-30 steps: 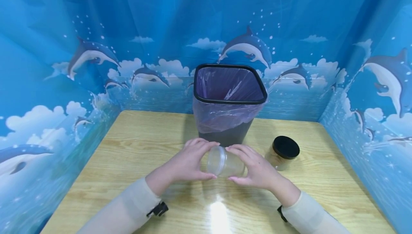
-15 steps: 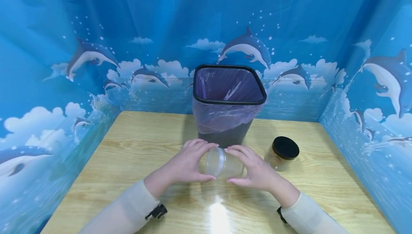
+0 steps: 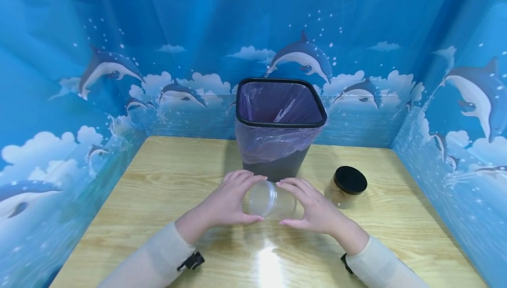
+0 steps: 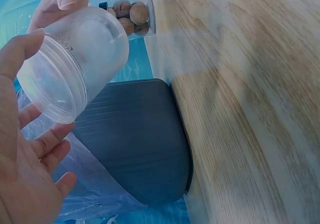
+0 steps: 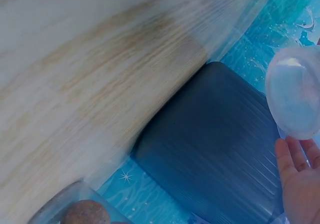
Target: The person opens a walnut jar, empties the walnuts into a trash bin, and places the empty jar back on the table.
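A clear, frosted-looking plastic jar (image 3: pixel 286 202) lies on its side between both hands, raised off the table, with no contents showing. Its clear screw lid (image 4: pixel 52 79) points left. My left hand (image 3: pixel 225 202) grips the lid end, thumb on the near side and fingers on the far side. At the jar's other end, my right hand (image 3: pixel 317 206) holds the body between thumb and fingers; in the right wrist view the jar's round base (image 5: pixel 295 94) faces the palm, with a gap showing between.
Just behind the hands stands a dark grey trash bin (image 3: pixel 277 167) with a purple liner. To the right is a jar of walnuts (image 3: pixel 340 195) with a black lid (image 3: pixel 350 180). Dolphin-printed blue curtains (image 3: pixel 190 24) enclose the wooden table (image 3: pixel 158 182) on three sides.
The jar has shifted slightly left between the hands, its base drawing a little away from the right palm. Both hands keep nearly the same place; the head view has moved a touch.
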A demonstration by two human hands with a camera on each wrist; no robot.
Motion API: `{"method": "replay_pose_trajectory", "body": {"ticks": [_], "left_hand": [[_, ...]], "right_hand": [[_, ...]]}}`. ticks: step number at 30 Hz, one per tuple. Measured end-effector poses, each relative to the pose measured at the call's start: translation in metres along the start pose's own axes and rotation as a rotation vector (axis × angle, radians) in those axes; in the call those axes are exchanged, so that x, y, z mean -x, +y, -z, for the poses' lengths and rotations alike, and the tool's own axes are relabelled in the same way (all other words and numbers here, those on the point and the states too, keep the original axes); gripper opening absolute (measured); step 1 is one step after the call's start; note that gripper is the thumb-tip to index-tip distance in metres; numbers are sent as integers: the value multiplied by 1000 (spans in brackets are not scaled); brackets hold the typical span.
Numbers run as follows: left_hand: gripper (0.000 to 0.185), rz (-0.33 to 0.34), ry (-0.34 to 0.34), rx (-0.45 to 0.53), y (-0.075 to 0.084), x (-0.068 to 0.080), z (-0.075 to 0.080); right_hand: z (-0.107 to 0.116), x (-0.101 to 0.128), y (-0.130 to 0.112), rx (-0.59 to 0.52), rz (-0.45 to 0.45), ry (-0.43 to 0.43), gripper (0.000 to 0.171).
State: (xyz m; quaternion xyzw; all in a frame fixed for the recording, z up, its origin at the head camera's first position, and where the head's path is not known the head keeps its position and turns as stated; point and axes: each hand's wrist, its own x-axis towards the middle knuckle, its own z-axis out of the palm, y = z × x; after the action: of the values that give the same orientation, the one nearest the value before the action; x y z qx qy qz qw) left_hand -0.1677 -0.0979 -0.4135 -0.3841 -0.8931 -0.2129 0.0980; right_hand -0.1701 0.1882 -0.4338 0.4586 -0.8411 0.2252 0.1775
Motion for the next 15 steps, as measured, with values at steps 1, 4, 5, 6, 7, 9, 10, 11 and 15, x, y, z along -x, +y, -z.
{"method": "replay_pose_trajectory", "body": {"ticks": [1,4,5,6,7,9,10,11,15], "left_hand": [[95,-2,6,-1,0,1,0],[95,-2,12,-9,-1,2,1],[95,-1,12,-12,-1,2,1],[95,-2,15,-10,-1,3,0],[95,0,15,-12,-2,3,0],[95,5,14,-18,-3,4,0],[95,6,16,-23,-3,5,0],[95,9,17,-27,-4,6,1],[94,29,18,-39,-6,8,3]], "right_hand": [[0,0,0,1,-4,-3,86],[2,0,-1,6,-19,-13,86],[3,0,-2,7,-22,-15,85],[4,1,-2,9,-26,-14,85],[4,1,-2,10,-29,-14,85],[6,1,-3,9,-31,-8,84],[7,1,-4,10,-32,-5,84],[8,1,-4,11,-33,-2,83],[11,2,-5,19,-32,17,82]]}}
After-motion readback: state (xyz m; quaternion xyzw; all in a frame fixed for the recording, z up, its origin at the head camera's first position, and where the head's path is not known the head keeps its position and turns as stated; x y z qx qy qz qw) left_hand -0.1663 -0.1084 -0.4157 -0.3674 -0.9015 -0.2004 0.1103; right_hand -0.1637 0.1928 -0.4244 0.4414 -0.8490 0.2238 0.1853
